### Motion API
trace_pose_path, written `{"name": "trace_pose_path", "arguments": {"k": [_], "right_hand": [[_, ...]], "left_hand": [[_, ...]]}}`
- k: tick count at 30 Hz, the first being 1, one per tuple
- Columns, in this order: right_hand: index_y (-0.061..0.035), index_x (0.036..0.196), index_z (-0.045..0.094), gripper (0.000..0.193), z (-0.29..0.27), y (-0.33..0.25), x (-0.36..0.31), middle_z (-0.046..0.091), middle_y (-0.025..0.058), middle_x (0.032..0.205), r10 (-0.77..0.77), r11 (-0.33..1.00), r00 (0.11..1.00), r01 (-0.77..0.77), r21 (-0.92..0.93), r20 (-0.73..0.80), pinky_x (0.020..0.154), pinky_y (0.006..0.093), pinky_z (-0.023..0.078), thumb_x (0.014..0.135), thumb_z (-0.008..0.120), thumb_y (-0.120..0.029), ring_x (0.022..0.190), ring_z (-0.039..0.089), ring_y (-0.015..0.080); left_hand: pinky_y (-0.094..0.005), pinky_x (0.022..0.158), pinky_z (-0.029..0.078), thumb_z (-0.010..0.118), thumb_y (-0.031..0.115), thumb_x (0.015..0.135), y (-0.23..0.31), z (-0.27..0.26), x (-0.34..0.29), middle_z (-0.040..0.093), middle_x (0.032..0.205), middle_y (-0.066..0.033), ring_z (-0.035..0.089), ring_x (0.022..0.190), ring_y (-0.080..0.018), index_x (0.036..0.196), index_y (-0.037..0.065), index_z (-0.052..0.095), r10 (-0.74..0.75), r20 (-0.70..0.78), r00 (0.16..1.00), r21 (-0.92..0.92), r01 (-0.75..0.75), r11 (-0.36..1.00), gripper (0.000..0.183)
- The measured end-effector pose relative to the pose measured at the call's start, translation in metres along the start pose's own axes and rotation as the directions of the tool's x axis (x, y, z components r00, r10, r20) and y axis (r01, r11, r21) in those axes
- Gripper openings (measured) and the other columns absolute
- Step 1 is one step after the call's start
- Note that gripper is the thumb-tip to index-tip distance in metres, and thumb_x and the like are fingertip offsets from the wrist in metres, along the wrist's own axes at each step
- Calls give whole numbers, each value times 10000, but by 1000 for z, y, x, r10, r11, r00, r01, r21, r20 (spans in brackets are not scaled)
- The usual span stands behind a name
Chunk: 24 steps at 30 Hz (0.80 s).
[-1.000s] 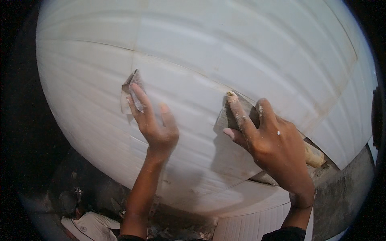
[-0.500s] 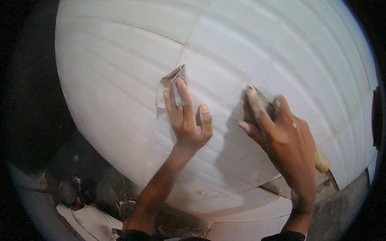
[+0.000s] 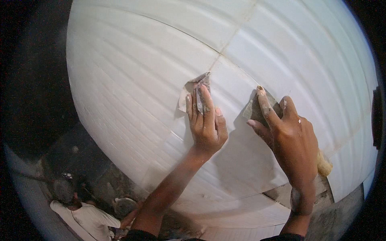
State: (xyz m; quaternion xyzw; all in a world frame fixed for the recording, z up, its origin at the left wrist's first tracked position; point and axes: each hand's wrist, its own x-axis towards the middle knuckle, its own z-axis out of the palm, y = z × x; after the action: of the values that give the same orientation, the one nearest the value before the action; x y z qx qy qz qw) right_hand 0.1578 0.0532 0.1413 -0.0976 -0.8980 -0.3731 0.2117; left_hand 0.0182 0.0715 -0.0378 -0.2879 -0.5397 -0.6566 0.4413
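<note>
A wall of white rippled tiles fills most of the view. My left hand presses a folded grey-and-white scrap to the tiles with its outstretched fingers; whether it is paper or cloth I cannot tell. To its right, my right hand grips a putty knife. The knife's flat grey blade lies against the tiles, with my index finger stretched along it to a tile joint. Its yellowish handle sticks out behind my hand. Pale dust or filler spots my fingers.
At the lower left, below me, is another person in a light shirt, an arm reaching toward my left forearm's side. A round bucket or bowl stands near that person. Bare grey wall shows under the tiles at lower right.
In the view, the tiles and my left hand with the scrap have shifted right. My right hand has shifted slightly right too, and the two hands now appear closer together.
</note>
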Motion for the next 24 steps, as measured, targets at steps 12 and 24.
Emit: {"name": "trace_pose_path", "arguments": {"k": [12,24], "right_hand": [[-163,1365,631,523,0,-24,29,644,171,1054,-26,998,999,28,-55,46,622,408,562,907,721,-399,720,696,299],[-129,1397,583,539,-4,-26,21,632,183,988,0,999,999,2,-50,39,618,423,554,919,712,-341,726,691,307]], "left_hand": [[-634,1206,184,419,66,995,-1,1,-3,406,1482,-414,362,1444,-515,1484,-232,262,-38,-39,998,-91,34,995,594],[-625,1202,198,406,130,1026,-3,4,0,425,1483,-396,408,1417,-509,1501,-209,252,-35,-86,996,-73,29,997,604]]}}
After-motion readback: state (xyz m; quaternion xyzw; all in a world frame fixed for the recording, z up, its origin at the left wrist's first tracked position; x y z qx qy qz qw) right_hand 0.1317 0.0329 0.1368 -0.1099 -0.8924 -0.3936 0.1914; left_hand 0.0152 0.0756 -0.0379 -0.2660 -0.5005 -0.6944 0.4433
